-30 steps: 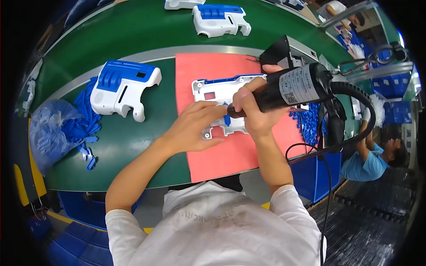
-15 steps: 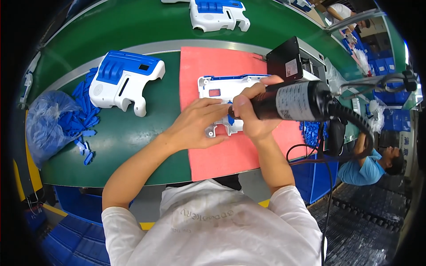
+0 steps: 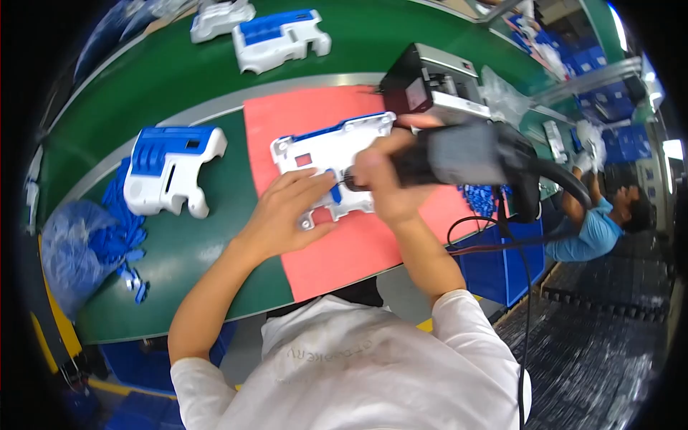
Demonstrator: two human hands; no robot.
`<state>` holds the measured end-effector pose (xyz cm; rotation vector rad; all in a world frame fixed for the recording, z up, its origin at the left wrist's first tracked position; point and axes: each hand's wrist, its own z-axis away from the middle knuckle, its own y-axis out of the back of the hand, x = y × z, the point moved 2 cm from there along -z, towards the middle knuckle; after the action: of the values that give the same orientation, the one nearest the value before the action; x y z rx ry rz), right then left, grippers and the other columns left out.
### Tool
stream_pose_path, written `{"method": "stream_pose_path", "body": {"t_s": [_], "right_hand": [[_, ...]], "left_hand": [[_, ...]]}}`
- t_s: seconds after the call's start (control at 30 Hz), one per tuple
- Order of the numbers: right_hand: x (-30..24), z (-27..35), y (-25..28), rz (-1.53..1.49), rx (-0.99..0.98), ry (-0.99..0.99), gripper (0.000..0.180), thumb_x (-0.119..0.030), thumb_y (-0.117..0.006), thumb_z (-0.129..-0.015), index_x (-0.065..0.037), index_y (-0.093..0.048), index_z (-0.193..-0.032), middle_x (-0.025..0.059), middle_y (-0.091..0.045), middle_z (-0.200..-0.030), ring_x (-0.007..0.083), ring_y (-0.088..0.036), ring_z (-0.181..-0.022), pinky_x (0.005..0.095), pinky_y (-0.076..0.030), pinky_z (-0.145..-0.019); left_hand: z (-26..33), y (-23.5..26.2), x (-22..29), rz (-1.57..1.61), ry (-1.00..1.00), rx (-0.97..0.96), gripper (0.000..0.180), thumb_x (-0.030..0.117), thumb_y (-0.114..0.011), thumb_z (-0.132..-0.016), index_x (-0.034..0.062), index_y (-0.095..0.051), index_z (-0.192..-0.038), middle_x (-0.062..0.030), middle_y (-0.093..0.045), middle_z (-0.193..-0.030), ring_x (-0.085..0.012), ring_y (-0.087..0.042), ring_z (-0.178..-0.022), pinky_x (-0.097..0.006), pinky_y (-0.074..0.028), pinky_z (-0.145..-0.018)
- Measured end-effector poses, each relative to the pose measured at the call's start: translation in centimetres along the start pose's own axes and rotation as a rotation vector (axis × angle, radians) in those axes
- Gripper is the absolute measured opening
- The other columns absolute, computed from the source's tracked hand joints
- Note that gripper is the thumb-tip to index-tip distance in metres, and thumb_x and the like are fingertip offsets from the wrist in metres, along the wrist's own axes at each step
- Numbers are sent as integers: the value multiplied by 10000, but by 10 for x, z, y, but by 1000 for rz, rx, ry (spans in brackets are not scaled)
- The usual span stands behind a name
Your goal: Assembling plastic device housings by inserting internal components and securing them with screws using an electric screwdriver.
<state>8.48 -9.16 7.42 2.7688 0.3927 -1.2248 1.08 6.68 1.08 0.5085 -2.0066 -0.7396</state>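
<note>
A white plastic housing (image 3: 322, 154) with a blue edge lies on a red mat (image 3: 358, 244) on the green bench. My left hand (image 3: 287, 211) presses flat on the housing's lower part, fingers by a small blue piece (image 3: 335, 192). My right hand (image 3: 383, 183) grips a black electric screwdriver (image 3: 466, 154), held sideways and blurred, its tip against the housing near the blue piece. A black cable (image 3: 516, 236) runs from the tool's rear down to the right.
A blue and white housing (image 3: 168, 168) lies left of the mat. Another one (image 3: 279, 36) sits on the far belt. A clear bag and loose blue parts (image 3: 93, 236) lie at the left edge. A grey box (image 3: 433, 82) stands behind the mat. Another person (image 3: 602, 215) works at right.
The view has shifted, so the bench sits differently in frame. My right hand has swung the screwdriver lower and more level against the housing. My left hand stays on the housing.
</note>
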Motion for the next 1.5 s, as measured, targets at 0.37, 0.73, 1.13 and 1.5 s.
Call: {"method": "stream_pose_path", "body": {"t_s": [0.37, 0.73, 1.13, 1.5], "right_hand": [[-9, -52, 138, 97, 436, 117, 510, 124, -588, -790, 67, -386, -1254, 62, -578, -643, 140, -562, -502, 273, -469, -521], [-38, -22, 96, -124, 246, -64, 611, 87, -571, -801, -9, -286, -1334, 51, -470, -619, 158, -467, -449, 337, -441, -471], [-8, 18, -1, -159, 32, -176, 544, 175, -616, -739, 99, -385, -1226, 55, -584, -709, 81, -542, -632, 203, -425, -614], [-3, 23, -1, -181, 25, -128, 537, 177, -599, -741, 82, -363, -1214, 49, -583, -694, 90, -546, -602, 206, -432, -608]], "left_hand": [[-5, -9, 14, -147, -40, 23, 508, 275, -811, -673, 10, -663, -1081, -102, -607, -1262, -332, -528, -1181, -439, -451, -977], [-3, -6, 17, -102, 21, 11, 536, 185, -796, -690, 27, -628, -1174, -114, -575, -1319, -346, -495, -1239, -443, -417, -1025], [5, -12, 13, -114, -40, 11, 372, 222, -722, -784, 103, -673, -1133, -133, -544, -1311, -375, -422, -1279, -513, -354, -1066], [6, -13, 14, -114, -34, 10, 360, 217, -714, -790, 98, -675, -1127, -134, -547, -1319, -384, -427, -1271, -516, -359, -1061]]}}
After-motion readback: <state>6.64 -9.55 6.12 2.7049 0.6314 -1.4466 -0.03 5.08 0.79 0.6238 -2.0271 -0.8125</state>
